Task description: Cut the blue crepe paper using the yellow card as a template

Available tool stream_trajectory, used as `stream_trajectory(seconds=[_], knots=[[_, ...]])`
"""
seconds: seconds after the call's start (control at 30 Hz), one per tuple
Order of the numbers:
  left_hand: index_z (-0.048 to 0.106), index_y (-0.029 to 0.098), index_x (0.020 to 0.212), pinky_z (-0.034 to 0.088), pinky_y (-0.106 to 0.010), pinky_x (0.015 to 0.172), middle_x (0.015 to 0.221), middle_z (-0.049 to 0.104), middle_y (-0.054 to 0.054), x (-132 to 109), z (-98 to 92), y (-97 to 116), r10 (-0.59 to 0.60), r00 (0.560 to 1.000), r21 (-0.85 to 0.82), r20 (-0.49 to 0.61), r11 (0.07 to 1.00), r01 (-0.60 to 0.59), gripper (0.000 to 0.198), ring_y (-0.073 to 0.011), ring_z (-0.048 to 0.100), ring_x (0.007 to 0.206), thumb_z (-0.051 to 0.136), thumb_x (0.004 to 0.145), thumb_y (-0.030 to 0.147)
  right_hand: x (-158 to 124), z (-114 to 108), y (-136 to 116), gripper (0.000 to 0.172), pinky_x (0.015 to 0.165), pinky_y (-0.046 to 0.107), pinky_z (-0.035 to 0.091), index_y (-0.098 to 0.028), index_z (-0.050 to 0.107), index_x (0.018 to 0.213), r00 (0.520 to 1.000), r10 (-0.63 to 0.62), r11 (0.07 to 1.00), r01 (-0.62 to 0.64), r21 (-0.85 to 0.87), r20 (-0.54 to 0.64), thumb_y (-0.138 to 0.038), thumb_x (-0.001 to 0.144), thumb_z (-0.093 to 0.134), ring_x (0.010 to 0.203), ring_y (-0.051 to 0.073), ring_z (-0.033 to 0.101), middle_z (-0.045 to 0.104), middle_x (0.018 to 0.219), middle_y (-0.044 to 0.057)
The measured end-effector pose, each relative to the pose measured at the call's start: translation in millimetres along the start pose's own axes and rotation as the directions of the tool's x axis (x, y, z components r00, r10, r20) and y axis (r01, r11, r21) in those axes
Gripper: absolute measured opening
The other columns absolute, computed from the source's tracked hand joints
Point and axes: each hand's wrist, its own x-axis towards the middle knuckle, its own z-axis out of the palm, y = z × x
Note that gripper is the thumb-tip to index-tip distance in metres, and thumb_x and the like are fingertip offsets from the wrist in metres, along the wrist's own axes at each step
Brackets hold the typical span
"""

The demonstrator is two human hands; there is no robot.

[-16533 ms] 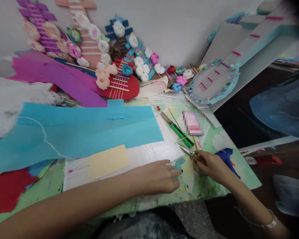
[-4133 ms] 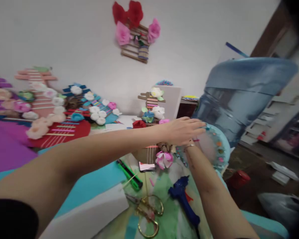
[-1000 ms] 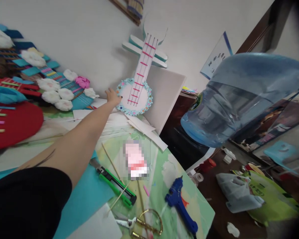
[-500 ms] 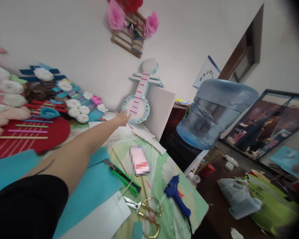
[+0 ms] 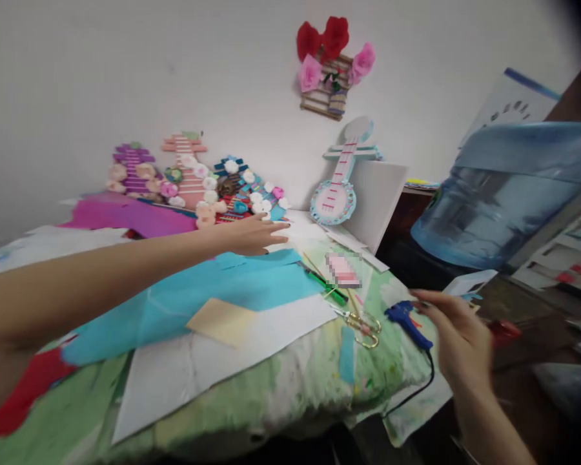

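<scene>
My left hand point(image 5: 256, 235) is stretched over the far edge of the blue sheets point(image 5: 193, 300), fingers spread, with nothing in it. At the right table edge my right hand point(image 5: 459, 336) hovers beside a blue glue gun point(image 5: 411, 326); its fingers are apart and I see nothing held. Between the hands lie a green utility knife point(image 5: 326, 284), gold-handled scissors point(image 5: 361, 323) and a phone point(image 5: 343, 270) with a blurred screen. A white and pale blue toy lute point(image 5: 334, 200) leans upright at the back. Nearer me rest a white board point(image 5: 174, 374) and a cream square point(image 5: 223, 320).
Several craft instruments with flowers point(image 5: 188, 174) stand along the wall. Purple sheets point(image 5: 135, 216) lie before them. A large water bottle point(image 5: 508, 194) stands beyond the table's right side. The glue gun's cord point(image 5: 426, 384) hangs over the table edge.
The view has turned left and levelled, showing more of the table. My left hand has moved away from the toy lute, leftward. My right hand has come into view by the glue gun.
</scene>
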Motion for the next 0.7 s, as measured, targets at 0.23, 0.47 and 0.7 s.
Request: stream_trajectory(seconds=[0.23, 0.47, 0.7], knots=[[0.057, 0.019, 0.127, 0.039, -0.046, 0.105, 0.140, 0.048, -0.014, -185.3, 45.1, 41.4, -0.380, 0.925, -0.121, -0.027, 0.919, 0.374, 0.052, -0.0326, 0.051, 0.124, 0.066, 0.083, 0.045, -16.2, 174.0, 10.7, 0.015, 0.086, 0.037, 0.050, -0.021, 0.066, 0.093, 0.776, -0.200, 0.920, 0.358, -0.157, 0.598, -0.020, 0.079, 0.062, 0.093, 0.021, 0.064, 0.070, 0.099, 0.006], [0.060, 0.016, 0.116, 0.050, -0.046, 0.094, 0.122, 0.060, -0.010, -210.5, 97.0, 41.7, -0.447, 0.889, -0.186, -0.098, 0.886, 0.425, 0.030, -0.0232, 0.059, 0.109, 0.060, 0.094, 0.036, -45.3, 269.4, 11.2, 0.022, 0.088, 0.041, 0.049, -0.014, 0.064, 0.099, 0.568, -0.105, 0.771, 0.565, -0.294, 0.816, -0.033, 0.087, 0.066, 0.094, 0.019, 0.062, 0.066, 0.101, 0.005], [0.061, 0.015, 0.112, 0.051, -0.044, 0.092, 0.116, 0.061, -0.009, -229.5, 107.7, 36.2, -0.486, 0.870, -0.318, -0.077, 0.840, 0.441, 0.028, -0.0216, 0.061, 0.104, 0.059, 0.094, 0.037, -58.0, 306.2, 27.2, 0.051, 0.079, 0.032, 0.044, -0.014, 0.065, 0.097, 0.611, -0.020, 0.734, 0.547, -0.403, 0.792, -0.044, 0.061, 0.085, 0.094, 0.022, 0.056, 0.063, 0.099, 0.010]])
